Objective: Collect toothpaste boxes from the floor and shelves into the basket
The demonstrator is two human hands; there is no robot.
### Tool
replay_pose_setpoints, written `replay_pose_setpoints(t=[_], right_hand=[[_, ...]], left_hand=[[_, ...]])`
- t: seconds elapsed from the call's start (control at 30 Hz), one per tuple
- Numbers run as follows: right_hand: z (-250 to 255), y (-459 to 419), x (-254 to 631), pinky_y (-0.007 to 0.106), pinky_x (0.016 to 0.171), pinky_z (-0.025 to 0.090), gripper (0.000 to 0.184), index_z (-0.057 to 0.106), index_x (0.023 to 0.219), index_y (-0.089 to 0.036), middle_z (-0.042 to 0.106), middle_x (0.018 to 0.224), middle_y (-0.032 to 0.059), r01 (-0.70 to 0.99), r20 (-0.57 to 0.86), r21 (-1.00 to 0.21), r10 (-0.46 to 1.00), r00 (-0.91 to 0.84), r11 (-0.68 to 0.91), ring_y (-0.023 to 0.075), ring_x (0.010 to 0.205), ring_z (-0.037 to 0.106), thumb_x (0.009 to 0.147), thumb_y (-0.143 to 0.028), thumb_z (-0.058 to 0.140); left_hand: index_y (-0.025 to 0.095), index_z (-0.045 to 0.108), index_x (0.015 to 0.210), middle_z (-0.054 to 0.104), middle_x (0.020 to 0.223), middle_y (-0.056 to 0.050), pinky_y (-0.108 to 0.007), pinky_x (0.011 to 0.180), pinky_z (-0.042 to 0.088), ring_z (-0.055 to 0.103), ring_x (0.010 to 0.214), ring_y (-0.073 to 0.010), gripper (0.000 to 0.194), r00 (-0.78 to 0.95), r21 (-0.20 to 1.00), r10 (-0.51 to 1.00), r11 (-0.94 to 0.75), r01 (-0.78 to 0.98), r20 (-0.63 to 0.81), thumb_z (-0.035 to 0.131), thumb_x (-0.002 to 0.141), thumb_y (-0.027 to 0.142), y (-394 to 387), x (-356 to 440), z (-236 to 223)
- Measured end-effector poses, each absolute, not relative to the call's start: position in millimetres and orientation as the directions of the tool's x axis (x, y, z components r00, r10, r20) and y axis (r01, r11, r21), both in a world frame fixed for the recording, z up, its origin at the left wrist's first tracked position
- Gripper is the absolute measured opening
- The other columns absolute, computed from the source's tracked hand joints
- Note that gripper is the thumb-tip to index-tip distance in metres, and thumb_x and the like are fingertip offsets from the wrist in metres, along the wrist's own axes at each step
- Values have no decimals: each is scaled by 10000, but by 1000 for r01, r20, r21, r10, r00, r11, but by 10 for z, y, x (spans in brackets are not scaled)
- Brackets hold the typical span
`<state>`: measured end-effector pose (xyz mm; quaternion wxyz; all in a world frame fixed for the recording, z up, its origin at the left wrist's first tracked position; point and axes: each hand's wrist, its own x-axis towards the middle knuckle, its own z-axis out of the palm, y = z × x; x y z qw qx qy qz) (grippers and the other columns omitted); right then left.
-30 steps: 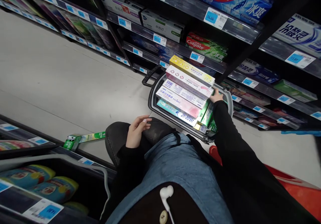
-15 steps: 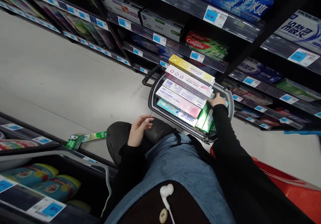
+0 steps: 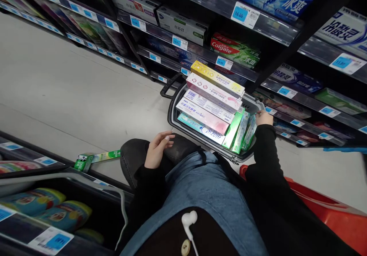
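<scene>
A dark shopping basket [image 3: 171,119] with a grey inner rim stands on the floor in front of my knees. Long toothpaste boxes fill it: a yellow box [image 3: 217,78] and a pink-white box [image 3: 213,92] lie on top, with white and teal ones beside them. At its right end, green boxes [image 3: 241,132] stand tilted. My right hand [image 3: 264,117] is closed on the basket's right rim, its fingertips partly hidden. Over my knee hovers my left hand [image 3: 157,149], holding nothing, its fingers loosely bent and apart from the basket.
Shelves of toothpaste, with a green Colgate box [image 3: 235,49] and price tags, rise behind the basket. A green box [image 3: 83,162] lies by the left lower shelf, where blue-yellow packs [image 3: 61,214] sit. Something red [image 3: 329,206] stands at my right.
My right hand has moved right, from the green boxes inside the basket to its right rim. The green boxes now show more fully. My left hand stays nearly still.
</scene>
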<state>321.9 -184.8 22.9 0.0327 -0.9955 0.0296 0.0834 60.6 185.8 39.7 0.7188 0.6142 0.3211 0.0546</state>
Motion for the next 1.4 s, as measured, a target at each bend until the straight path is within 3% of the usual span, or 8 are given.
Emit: replay_pose_setpoints(t=[0.13, 0.23, 0.5, 0.67, 0.83, 1.07, 1.2, 1.4], right_hand=[[199, -2045, 3285, 471, 934, 408, 390, 616, 1139, -109, 615, 1110, 198, 37, -199, 70, 22, 980, -997, 343, 1093, 546, 868, -360, 490], [124, -2016, 3245, 517, 940, 385, 488, 581, 1166, -97, 539, 1215, 238, 32, -175, 120, 11, 984, -992, 391, 1162, 480, 858, -467, 505], [-69, -1828, 3241, 450, 926, 431, 610, 441, 1261, -42, 381, 1317, 290, -161, -130, 58, -168, 977, -985, 361, 1105, 545, 797, -406, 597], [1, -1706, 3263, 404, 933, 436, 489, 468, 1272, -141, 460, 1263, 235, -211, -201, -28, -201, 959, -977, 324, 1125, 551, 833, -338, 556], [117, -1663, 3128, 348, 911, 451, 525, 330, 1442, -248, 610, 1170, 146, -199, -345, -152, -136, 929, -968, 282, 1067, 606, 941, -383, 413], [126, -1652, 2698, 413, 934, 461, 736, 17, 1546, -198, 550, 1302, 225, -271, -551, -45, -203, 810, -962, 298, 1098, 618, 954, -487, 347], [78, -1684, 2537, 364, 829, 527, 846, -110, 1525, -218, 576, 1269, 204, -298, -626, -71, -190, 756, -952, 244, 914, 685, 925, -420, 451], [66, -1664, 2469, 339, 780, 536, 811, -94, 1523, -160, 618, 1190, 198, -320, -576, -37, -241, 781, -947, 231, 871, 690, 933, -387, 413]], left_hand=[[161, 660, 997, 700, 955, -66, -269, 701, 491, 607, 731, -133, 482, 782, 913, 472, 249, 324, -407, 719, 633, 471, 1876, 586, 375], [164, 661, 996, 701, 957, -62, -267, 703, 490, 606, 731, -130, 477, 781, 913, 475, 248, 323, -405, 723, 632, 465, 1878, 586, 366], [160, 659, 990, 700, 947, -64, -266, 696, 485, 608, 733, -132, 517, 785, 912, 466, 257, 321, -408, 728, 618, 513, 1838, 596, 389], [159, 657, 990, 702, 946, -68, -270, 691, 482, 605, 723, -132, 523, 779, 913, 479, 263, 312, -404, 732, 610, 512, 1848, 575, 396], [161, 658, 991, 699, 964, -75, -277, 697, 485, 604, 727, -135, 529, 782, 917, 482, 261, 302, -395, 725, 615, 526, 1845, 559, 398], [162, 656, 994, 699, 970, -73, -271, 700, 484, 602, 733, -132, 520, 789, 916, 469, 258, 307, -397, 725, 621, 517, 1846, 568, 374], [162, 654, 1002, 698, 974, -72, -267, 700, 487, 607, 734, -131, 513, 795, 916, 458, 255, 311, -397, 724, 627, 505, 1856, 577, 354], [164, 658, 992, 701, 960, -74, -265, 693, 494, 613, 736, -134, 510, 800, 918, 454, 248, 309, -392, 719, 630, 517, 1861, 592, 335]])
